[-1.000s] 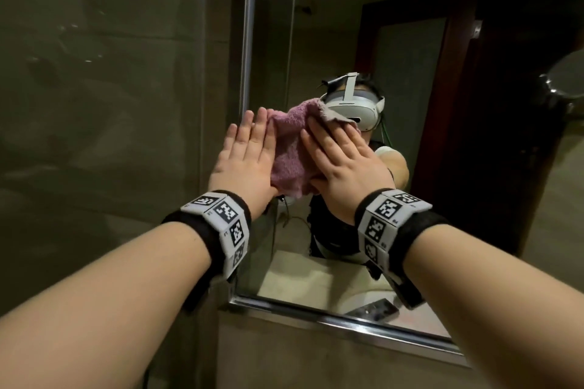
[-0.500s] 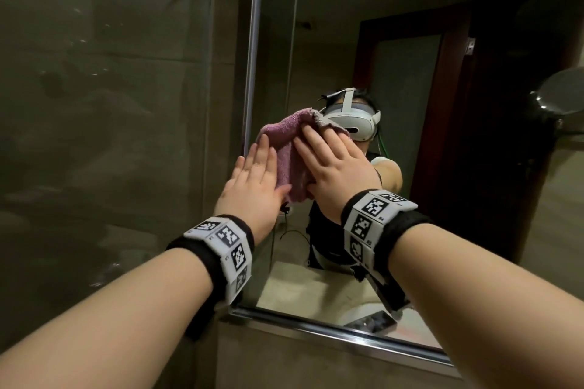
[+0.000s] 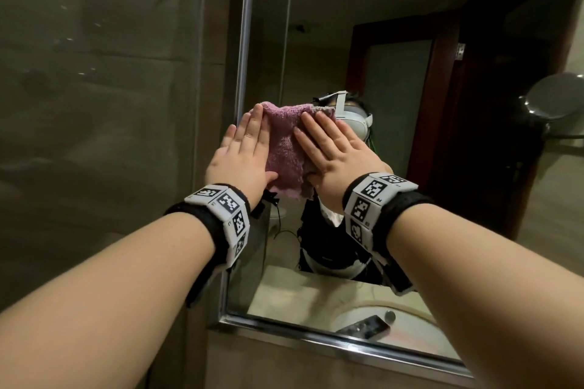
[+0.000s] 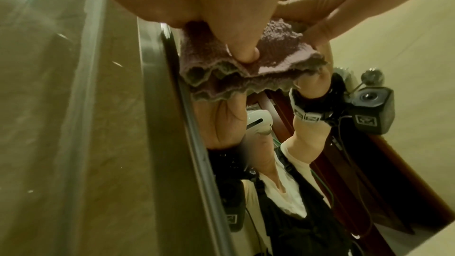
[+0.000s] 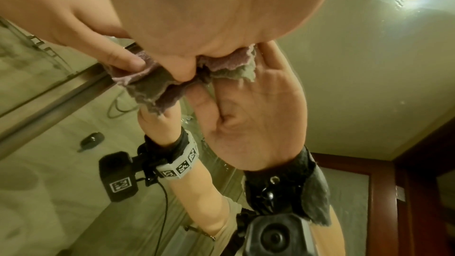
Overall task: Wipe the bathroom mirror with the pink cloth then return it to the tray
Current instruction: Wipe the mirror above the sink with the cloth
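Note:
The pink cloth (image 3: 286, 148) is spread flat against the bathroom mirror (image 3: 388, 41), close to the mirror's left metal frame. My left hand (image 3: 245, 151) lies on the cloth's left part with straight fingers, its thumb pressing the lower edge. My right hand (image 3: 331, 151) presses the cloth's right part, fingers straight and spread. In the left wrist view the pink cloth (image 4: 221, 65) bunches in ruffles under my thumb. In the right wrist view the pink cloth (image 5: 157, 83) hangs below both palms, reflected in the glass. The tray is out of view.
A glossy stone wall (image 3: 101, 104) runs left of the mirror frame (image 3: 245, 41). A round metal fixture (image 3: 556, 101) sticks out at the right. The mirror reflects a sink (image 3: 379, 322), a dark door (image 3: 442, 104) and me wearing a headset.
Both hands have slid the cloth leftward and a little down toward the mirror's left frame. The cloth lies flatter, and my left hand now rests further onto it.

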{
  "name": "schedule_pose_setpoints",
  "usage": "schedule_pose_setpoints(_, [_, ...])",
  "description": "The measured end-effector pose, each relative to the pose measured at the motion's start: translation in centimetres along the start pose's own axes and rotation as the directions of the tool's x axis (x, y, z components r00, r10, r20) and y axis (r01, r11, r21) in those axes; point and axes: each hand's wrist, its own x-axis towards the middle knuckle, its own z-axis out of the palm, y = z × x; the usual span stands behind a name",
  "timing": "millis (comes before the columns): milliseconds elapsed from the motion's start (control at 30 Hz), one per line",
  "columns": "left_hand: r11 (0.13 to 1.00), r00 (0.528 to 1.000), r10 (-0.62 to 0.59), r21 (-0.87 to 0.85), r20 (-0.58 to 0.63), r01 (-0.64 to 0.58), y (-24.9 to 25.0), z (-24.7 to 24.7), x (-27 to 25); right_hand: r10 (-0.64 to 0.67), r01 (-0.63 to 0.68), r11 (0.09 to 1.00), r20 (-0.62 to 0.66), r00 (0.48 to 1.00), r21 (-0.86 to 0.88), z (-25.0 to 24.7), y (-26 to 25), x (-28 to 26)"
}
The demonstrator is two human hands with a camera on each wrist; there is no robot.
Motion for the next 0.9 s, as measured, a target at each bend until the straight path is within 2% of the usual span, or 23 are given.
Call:
schedule_pose_setpoints(100, [0.996,0.998,-0.012,0.086,0.056,0.007,-0.3,-0.8,0.7,-0.01,0.008,0.999,-0.053,0.999,-0.039,-0.4,0.3,0.5])
schedule_pose_setpoints(233, [0.992,0.998,-0.053,0.113,0.023,0.05,-1.0,-3.0,2.7,0.03,-0.035,0.998,-0.094,0.995,-0.056,-2.8,1.4,2.5])
schedule_pose_setpoints(367, [0.991,0.998,-0.059,0.123,0.015,0.057,-0.8,-2.8,2.6,0.071,-0.071,0.997,-0.058,0.996,0.005,-2.9,0.2,2.8])
schedule_pose_setpoints(433, [0.99,0.997,-0.062,0.127,0.044,0.056,-0.6,-1.4,1.4,0.071,-0.07,0.997,-0.025,0.997,0.023,-1.9,-1.3,1.8])
schedule_pose_setpoints(533, [0.988,0.994,-0.052,0.153,0.095,0.037,-0.4,1.7,-1.4,0.005,0.0,0.997,-0.061,0.998,0.081,0.5,-3.7,-0.4])
schedule_pose_setpoints(600, [0.987,0.991,-0.035,0.158,0.132,0.014,-0.2,4.3,-3.6,-0.029,0.029,0.992,0.0,1.0,0.124,2.1,-5.6,-2.4])
schedule_pose_setpoints(767, [0.991,0.965,-0.022,0.131,0.262,-0.013,0.2,11.1,-9.2,-0.142,0.141,0.972,-0.004,0.99,0.188,8.6,-11.2,-7.7])
schedule_pose_setpoints(900, [0.995,0.949,-0.02,0.095,0.315,-0.011,0.6,14.4,-12.3,-0.144,0.141,0.962,-0.005,0.99,0.235,10.0,-13.9,-10.2])
